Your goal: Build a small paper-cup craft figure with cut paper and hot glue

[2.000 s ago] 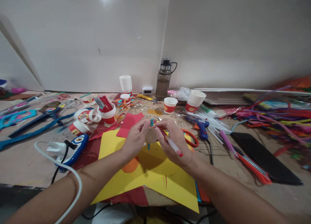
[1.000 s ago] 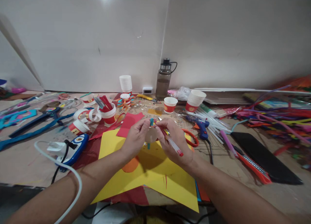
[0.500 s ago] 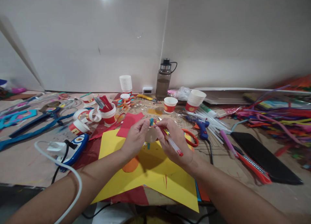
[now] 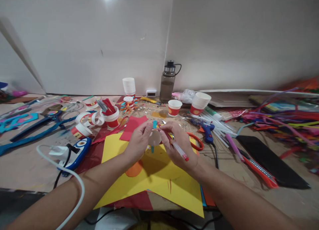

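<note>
My left hand (image 4: pixel 141 135) is closed, its fingertips pinching a small round paper-cup piece (image 4: pixel 155 138) by its edge. The pale disc of this piece faces me, and a blue paper strip (image 4: pixel 155 124) stands up from its top; another blue end shows below. My right hand (image 4: pixel 178 140) is closed round a pen (image 4: pixel 178 149) with a clear barrel and red end. Its fingertips also meet the far edge of the cup piece, where small bits of red and yellow show. Both hands are above a yellow sheet (image 4: pixel 159 186) with an orange paper circle (image 4: pixel 134 169) on it.
Behind the hands stand a water bottle (image 4: pixel 167 83), a paper cup (image 4: pixel 174 108) and stacked cups (image 4: pixel 200 103). To the right lie red-handled scissors (image 4: pixel 198 142), a glue gun (image 4: pixel 208 132), a cutter (image 4: pixel 260 172) and a black phone (image 4: pixel 271 162). Left is a blue power strip (image 4: pixel 78 155).
The cup piece has turned slightly between my fingers, so its blue top strip shows wider and flatter. My hands and the pen stay almost where they were.
</note>
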The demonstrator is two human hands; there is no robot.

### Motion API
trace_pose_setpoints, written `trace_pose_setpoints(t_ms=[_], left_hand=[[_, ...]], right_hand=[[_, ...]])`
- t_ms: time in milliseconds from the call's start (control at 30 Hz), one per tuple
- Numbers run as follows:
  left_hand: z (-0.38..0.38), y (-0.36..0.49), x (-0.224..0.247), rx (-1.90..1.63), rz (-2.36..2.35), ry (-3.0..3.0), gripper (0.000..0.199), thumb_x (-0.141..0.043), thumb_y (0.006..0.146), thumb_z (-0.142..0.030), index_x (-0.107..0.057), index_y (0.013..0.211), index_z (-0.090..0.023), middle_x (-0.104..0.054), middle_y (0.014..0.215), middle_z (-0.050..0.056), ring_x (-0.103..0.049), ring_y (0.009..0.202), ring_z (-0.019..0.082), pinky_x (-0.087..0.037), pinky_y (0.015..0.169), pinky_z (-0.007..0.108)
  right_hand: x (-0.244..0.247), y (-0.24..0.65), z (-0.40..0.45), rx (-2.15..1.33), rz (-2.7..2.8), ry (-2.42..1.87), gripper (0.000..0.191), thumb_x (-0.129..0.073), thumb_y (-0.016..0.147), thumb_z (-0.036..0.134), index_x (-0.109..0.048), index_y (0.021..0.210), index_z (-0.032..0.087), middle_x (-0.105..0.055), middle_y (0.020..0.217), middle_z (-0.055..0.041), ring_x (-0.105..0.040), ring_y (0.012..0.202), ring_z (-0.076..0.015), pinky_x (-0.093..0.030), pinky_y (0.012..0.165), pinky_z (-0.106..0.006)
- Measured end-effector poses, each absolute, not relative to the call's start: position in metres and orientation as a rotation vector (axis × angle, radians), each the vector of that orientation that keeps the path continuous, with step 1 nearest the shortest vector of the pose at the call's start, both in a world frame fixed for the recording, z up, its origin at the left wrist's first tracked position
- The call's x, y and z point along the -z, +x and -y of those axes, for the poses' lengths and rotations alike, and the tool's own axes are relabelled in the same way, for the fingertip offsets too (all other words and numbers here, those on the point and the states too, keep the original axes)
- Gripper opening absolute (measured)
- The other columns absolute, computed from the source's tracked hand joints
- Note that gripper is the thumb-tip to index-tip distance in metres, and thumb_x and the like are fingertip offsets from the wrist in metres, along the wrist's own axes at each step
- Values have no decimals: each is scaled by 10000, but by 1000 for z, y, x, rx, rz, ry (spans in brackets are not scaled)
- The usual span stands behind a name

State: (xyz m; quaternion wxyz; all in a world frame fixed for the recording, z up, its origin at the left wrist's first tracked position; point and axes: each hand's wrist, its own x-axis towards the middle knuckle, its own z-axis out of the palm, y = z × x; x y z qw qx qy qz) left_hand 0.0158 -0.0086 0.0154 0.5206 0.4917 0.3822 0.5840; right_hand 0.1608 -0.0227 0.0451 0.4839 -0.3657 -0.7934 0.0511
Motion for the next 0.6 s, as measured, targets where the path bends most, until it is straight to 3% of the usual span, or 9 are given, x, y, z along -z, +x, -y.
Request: trace_pose_setpoints(t_ms=[300, 600], left_hand=[[6, 16, -25, -1395, -899, 903, 384, -625, 805, -525, -613, 908, -155, -669, 726, 11, -608, 586, 112, -505, 565, 224], [-12, 2, -26, -1405, -852, 693, 305, -614, 843, -428, -578, 948, -144, -704, 764, 54, -704, 741, 183, -592, 681, 339]], right_hand=[[-48, 161, 22, -158, 1986, -840, 107, -494, 930, 182, -573, 997, 210, -624, 952, -65, -579, 901, -186, -478, 828, -353], [-54, 170, 16, -203, 2140, -921, 180, -471, 910, 150, -598, 1033, 187, -602, 1009, -101, -553, 936, -213, -454, 819, -356]])
